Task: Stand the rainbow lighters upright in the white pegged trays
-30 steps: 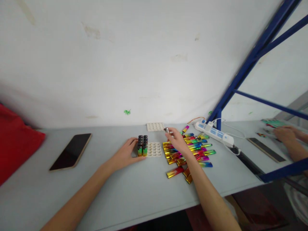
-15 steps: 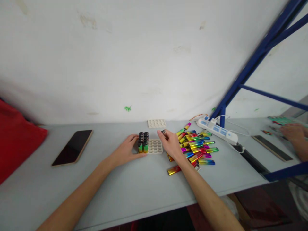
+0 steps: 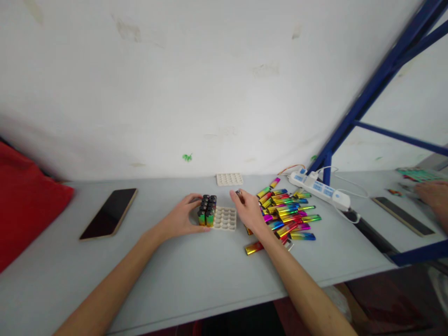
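Observation:
Two rows of upright lighters [image 3: 206, 215], black-topped with green-to-gold bodies, stand in the left end of a white tray [image 3: 226, 218] with small pockets. My left hand [image 3: 180, 218] wraps round that end, thumb along the front and fingers behind, steadying the tray. Just right of the tray and slightly above it, my right hand [image 3: 250, 210] is closed round a lighter [image 3: 239, 192]; only its dark top shows. Beside and partly behind this hand lies a loose pile of shiny rainbow-coloured lighters [image 3: 289, 214].
A second white tray [image 3: 229, 179] lies against the wall. The phone [image 3: 110, 213] is at left, near a red cloth [image 3: 28, 205]. A white power strip [image 3: 320, 189] with cords sits beside a blue metal frame [image 3: 360, 100]. Another person's hand [image 3: 432, 193] shows far right.
The left end of the tray, with its standing lighters, has turned slightly toward me along with my left hand. My right hand keeps its closed grip, nearly in place.

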The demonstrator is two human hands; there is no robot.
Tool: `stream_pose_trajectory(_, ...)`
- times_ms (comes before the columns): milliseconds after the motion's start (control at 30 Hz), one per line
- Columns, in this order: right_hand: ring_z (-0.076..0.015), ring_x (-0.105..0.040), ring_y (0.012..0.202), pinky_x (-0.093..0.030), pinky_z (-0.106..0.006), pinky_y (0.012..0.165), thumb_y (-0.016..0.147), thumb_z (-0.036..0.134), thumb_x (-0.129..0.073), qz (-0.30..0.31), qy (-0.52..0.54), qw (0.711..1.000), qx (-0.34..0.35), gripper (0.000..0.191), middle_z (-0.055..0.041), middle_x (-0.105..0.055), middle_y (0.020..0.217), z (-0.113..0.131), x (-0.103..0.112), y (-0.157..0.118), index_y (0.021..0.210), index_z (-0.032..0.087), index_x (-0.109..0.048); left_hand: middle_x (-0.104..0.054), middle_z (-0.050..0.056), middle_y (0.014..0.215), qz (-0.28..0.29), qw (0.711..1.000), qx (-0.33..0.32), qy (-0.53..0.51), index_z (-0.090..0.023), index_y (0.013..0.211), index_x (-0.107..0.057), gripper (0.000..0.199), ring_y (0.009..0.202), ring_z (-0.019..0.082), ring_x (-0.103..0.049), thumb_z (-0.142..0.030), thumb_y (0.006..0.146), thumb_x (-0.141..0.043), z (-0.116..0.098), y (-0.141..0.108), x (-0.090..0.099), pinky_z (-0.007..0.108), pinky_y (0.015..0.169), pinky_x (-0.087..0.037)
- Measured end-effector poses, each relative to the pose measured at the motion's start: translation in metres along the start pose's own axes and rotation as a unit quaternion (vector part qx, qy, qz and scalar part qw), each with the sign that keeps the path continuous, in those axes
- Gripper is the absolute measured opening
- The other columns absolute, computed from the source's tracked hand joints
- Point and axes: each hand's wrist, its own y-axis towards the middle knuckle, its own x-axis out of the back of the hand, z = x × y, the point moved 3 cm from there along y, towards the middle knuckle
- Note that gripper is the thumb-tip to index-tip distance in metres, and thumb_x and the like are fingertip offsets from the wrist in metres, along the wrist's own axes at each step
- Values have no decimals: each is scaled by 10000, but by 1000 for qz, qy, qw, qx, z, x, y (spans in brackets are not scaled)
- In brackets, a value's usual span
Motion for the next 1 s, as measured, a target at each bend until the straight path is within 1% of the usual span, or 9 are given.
stream_pose_trajectory(100,-232,-668,832,-494,-338,814,1254,558,-580,45,30,998,36,410,7,-697,840,2,-4,-2,928,310,-582,-775,154,1691,5,1000,2,-3,-337,1489,-887,814,1608,500,-750,-653,778,-1128,-3,0,1,713,1455,-608)
stream_pose_trajectory(200,-271,-738,979,-574,-360,898,1276,613,-583,64,12,995,74,475,-62,-762,980,4,-8,-3,906,314,-588,-783,168,1687,4,1000,-2,-6,-296,1459,-894,823,1597,490,-760,-705,789,-1141,-7,-1,2,701,1461,-604)
stream_pose_trajectory(300,-271,-688,867,-548,-366,857,1269,718,-637,67,-42,994,69,622,-42,-695,838,2,-9,-3,803,320,-529,-791,161,1685,6,1000,-9,-7,-281,1468,-893,850,1583,461,-770,-732,796,-1152,-10,-2,3,667,1461,-606)
stream_pose_trajectory(400,-250,-648,735,-491,-359,794,1271,728,-677,80,-49,995,41,642,-7,-662,722,-1,-10,-2,795,320,-537,-788,157,1700,8,1000,-9,-7,-281,1490,-892,858,1594,452,-765,-721,804,-1160,-10,-2,3,659,1464,-601)
stream_pose_trajectory(533,-251,-743,843,-525,-343,846,1283,539,-748,109,-35,991,67,479,-34,-801,868,-2,-13,-1,885,296,-637,-768,167,1739,11,1000,-1,-9,-276,1530,-881,891,1630,455,-742,-719,809,-1160,-8,-3,2,646,1483,-579)
stream_pose_trajectory(667,-241,-741,906,-546,-333,891,1219,272,-845,144,-89,981,92,300,-37,-810,966,-5,-19,0,957,265,-699,-769,160,1735,17,1000,-5,-15,-283,1545,-872,901,1637,447,-733,-767,831,-1131,-8,-3,2,633,1490,-570)
stream_pose_trajectory(767,-240,-741,937,-549,-329,912,1189,203,-882,162,-144,971,98,211,-44,-795,1011,-6,-24,-1,1018,241,-764,-769,165,1730,12,1000,-8,-13,-284,1526,-877,880,1633,455,-740,-744,823,-1138,-7,-3,2,645,1482,-583)
stream_pose_trajectory(900,-240,-755,967,-571,-329,942,1196,313,-922,168,-151,968,110,138,-51,-809,1047,-7,-22,0,1120,225,-848,-784,173,1692,-7,1000,-11,-6,-292,1503,-881,867,1602,490,-764,-713,793,-1148,-3,-3,-1,674,1446,-624)
stream_pose_trajectory(1000,-252,-787,983,-596,-350,987,1255,464,-848,133,-120,978,104,235,-56,-859,1067,-13,-3,5,1289,235,-890,-775,188,1699,-11,1000,-5,-6,-276,1522,-868,887,1606,519,-760,-689,786,-1138,1,-3,-4,693,1445,-622)
